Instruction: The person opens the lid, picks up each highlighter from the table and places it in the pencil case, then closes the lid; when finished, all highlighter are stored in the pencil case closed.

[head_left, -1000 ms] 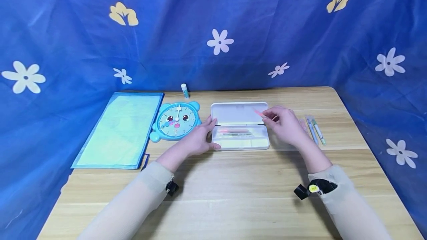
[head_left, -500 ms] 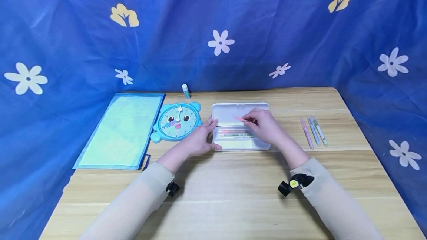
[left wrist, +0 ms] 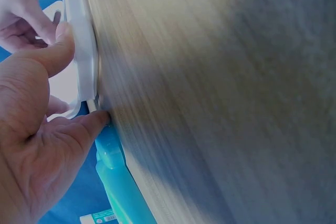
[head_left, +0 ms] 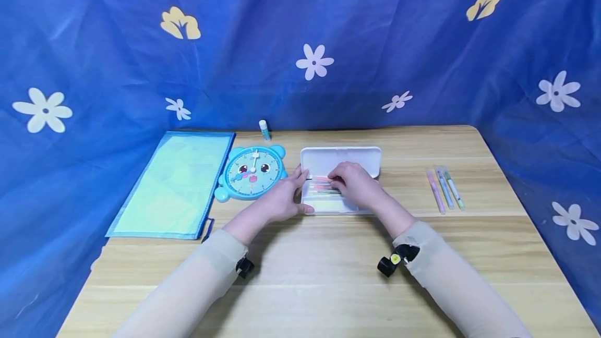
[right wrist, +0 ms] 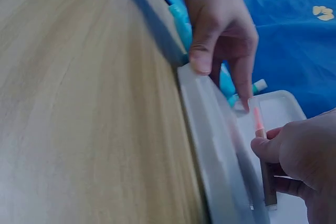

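Observation:
A white pencil case [head_left: 324, 206] lies with its lid raised at the back; several pens rest in it. My left hand [head_left: 280, 200] grips the case's left end, thumb at the front edge and fingers near the hinge. Over the tray, my right hand [head_left: 358, 185] pinches a marker [right wrist: 268, 179] with a pink tip under a clear cap and a brownish barrel. The right wrist view shows thumb and fingers around the barrel, while the left wrist view has this hand partly behind the left thumb. My right hand hides the tray's right part in the head view.
Left of the case is a blue toy clock [head_left: 252, 184] with a bear face. Beyond it a glue stick [head_left: 265, 130] stands upright. A blue-edged mesh folder [head_left: 171, 186] lies far left. A pink pen [head_left: 435, 191] and two others lie right on the wooden table [head_left: 305, 286].
My right hand has moved left and down with the marker, from the case's right end to over its tray. My left hand keeps its grip on the case.

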`<action>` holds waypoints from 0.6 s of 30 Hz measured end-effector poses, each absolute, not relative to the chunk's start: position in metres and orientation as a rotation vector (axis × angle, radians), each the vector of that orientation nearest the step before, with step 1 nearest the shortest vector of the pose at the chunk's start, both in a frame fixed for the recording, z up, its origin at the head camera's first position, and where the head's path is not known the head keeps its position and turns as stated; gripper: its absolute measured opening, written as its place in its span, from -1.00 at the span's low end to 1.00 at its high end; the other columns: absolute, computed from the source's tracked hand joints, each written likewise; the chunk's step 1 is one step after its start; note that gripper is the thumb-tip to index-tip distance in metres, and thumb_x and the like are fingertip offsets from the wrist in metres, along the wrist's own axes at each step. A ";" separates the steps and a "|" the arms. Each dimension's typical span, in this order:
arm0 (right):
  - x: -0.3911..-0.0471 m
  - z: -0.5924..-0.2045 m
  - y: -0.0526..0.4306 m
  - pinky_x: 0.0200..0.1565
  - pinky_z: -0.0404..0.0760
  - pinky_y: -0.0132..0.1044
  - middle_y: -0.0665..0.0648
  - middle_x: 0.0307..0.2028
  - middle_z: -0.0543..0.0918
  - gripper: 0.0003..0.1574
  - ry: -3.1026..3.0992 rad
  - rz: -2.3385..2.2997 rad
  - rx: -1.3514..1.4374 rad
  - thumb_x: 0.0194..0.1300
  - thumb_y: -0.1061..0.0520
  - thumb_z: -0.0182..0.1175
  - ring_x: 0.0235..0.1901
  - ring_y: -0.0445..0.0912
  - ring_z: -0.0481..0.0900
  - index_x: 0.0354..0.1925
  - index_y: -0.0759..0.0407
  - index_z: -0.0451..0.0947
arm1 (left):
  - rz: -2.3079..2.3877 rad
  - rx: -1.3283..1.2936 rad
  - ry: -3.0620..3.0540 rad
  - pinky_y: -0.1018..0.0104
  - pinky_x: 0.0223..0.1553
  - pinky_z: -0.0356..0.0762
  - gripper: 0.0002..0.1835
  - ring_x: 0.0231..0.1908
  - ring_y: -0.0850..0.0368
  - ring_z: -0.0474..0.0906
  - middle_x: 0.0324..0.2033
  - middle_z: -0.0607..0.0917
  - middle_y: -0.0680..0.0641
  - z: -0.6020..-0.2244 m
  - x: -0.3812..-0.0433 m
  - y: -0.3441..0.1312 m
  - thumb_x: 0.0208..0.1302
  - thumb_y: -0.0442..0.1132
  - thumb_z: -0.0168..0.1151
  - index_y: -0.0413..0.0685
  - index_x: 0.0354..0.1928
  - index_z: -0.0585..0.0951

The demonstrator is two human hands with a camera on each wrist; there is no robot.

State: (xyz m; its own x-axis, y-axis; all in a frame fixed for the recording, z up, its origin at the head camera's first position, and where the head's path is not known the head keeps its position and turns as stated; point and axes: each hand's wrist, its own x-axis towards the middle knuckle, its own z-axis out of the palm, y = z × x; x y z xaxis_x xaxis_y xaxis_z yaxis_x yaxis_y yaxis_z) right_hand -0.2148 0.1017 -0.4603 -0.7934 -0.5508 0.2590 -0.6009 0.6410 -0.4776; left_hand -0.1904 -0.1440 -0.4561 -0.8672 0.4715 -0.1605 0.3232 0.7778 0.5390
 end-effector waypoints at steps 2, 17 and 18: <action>-0.215 -0.463 0.098 0.02 0.69 -0.09 0.13 -0.25 0.76 -0.87 -2.746 0.815 1.013 0.36 0.33 0.42 -0.16 0.02 0.70 -0.12 0.29 0.81 | 0.741 0.608 2.682 -0.03 0.56 0.06 0.24 0.57 -0.31 0.03 0.65 -0.09 -0.21 -0.457 -0.190 -0.144 0.16 0.10 0.62 -0.16 0.66 0.04; -0.216 -0.475 0.091 -0.06 0.65 -0.17 0.03 -0.30 0.60 -0.85 -2.780 0.739 0.989 0.42 0.25 0.40 -0.21 -0.06 0.57 -0.08 0.23 0.84 | 0.729 0.594 2.679 -0.01 0.57 0.06 0.22 0.58 -0.28 0.00 0.65 -0.10 -0.20 -0.457 -0.190 -0.144 0.18 0.11 0.61 -0.13 0.67 0.04; -0.216 -0.476 0.091 -0.07 0.65 -0.17 0.02 -0.31 0.60 -0.85 -2.769 0.740 0.994 0.42 0.26 0.40 -0.21 -0.06 0.57 -0.09 0.23 0.84 | 0.728 0.594 2.678 -0.01 0.57 0.06 0.22 0.58 -0.28 0.00 0.65 -0.10 -0.19 -0.456 -0.190 -0.144 0.18 0.11 0.60 -0.13 0.67 0.04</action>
State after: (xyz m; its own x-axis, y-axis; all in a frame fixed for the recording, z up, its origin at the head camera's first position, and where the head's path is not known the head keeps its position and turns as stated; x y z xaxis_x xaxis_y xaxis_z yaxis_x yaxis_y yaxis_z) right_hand -0.2158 0.0914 -0.4756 -0.7799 -0.5703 0.2579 -0.6229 0.6670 -0.4088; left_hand -0.1898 -0.1443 -0.4564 -0.8687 0.4626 -0.1771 0.3092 0.7857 0.5358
